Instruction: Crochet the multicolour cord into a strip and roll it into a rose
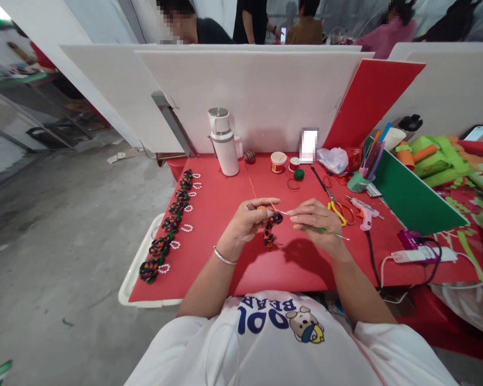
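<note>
My left hand pinches a dark multicoloured crochet piece, its lower end hanging free below the fingers. Over that hand runs an orange strand of yarn, leading back toward a dark yarn ball. Between the fingers of my right hand is a thin crochet hook with a green grip. Its tip meets the piece near my left fingertips; whether it sits in a loop is too small to tell.
A row of crocheted flowers with white bead loops lines the left edge. Behind my hands stand a white thermos, a paper cup and green yarn. Scissors, a pink glue gun and a power strip lie right.
</note>
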`<state>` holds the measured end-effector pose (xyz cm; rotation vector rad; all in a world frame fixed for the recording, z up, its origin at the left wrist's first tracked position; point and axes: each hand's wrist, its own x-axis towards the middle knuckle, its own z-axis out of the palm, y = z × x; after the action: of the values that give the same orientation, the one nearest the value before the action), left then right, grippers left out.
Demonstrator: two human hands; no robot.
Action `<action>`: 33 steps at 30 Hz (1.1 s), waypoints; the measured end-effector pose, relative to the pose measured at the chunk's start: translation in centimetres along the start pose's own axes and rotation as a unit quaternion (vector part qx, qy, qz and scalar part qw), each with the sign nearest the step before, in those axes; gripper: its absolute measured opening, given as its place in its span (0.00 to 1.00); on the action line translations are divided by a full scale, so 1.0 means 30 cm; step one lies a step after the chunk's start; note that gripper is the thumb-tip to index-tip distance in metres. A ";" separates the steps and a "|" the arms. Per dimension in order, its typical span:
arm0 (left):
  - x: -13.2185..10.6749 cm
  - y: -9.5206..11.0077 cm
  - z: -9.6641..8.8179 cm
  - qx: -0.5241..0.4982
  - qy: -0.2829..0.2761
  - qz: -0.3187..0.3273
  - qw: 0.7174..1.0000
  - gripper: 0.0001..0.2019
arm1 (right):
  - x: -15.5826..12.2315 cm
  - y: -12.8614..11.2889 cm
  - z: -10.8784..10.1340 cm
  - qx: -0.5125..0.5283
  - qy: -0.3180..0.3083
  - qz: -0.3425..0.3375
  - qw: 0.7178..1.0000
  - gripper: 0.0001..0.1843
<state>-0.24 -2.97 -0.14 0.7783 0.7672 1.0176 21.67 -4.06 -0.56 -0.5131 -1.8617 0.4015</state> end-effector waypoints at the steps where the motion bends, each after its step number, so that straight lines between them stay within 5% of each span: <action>1: -0.001 0.002 0.005 -0.001 0.000 0.003 1.000 0.21 | -0.002 0.000 0.002 0.005 0.006 0.002 1.000 0.17; 15: 0.002 -0.017 0.025 0.025 0.010 0.077 0.997 0.23 | -0.045 0.014 0.057 0.018 0.065 0.032 0.997 0.18; 33: 0.001 -0.024 0.038 0.018 0.033 0.053 0.998 0.26 | -0.061 0.032 0.048 0.010 0.060 0.036 0.998 0.17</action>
<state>1.05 -3.41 -0.19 0.8267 0.8086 1.1323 21.00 -4.26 -2.98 -0.5796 -1.7265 0.4277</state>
